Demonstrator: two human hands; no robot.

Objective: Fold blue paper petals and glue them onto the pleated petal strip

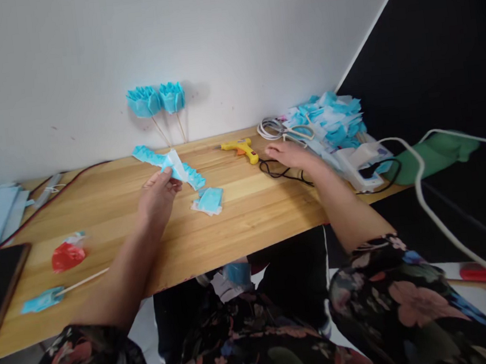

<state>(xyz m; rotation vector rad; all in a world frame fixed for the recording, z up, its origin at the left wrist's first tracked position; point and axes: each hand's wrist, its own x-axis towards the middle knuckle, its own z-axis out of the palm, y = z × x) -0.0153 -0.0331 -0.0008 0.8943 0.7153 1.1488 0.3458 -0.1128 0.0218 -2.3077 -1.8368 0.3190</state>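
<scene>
My left hand [161, 188] pinches a folded blue-and-white fabric piece [174, 165] between thumb and fingers. A gathered light-blue strip [148, 155] lies just behind it and shows on both sides. Close by on the wood rests a small stack of blue-and-white squares [209, 200]. My right hand [288, 153] is just right of a yellow glue gun [242, 148], apart from its handle, above its black cord [277, 172]. Its fingers are loosely bent and partly apart, with nothing visible in them.
Two blue fabric flowers [143, 102] on sticks lean against the wall. Scissors [296, 130] and a heap of blue-and-white scraps [327, 118] sit at the back right, beside a white power strip [355, 173]. Leftward are a phone [0, 288], a red wrapper [69, 255] and a blue-tipped stick [84, 281].
</scene>
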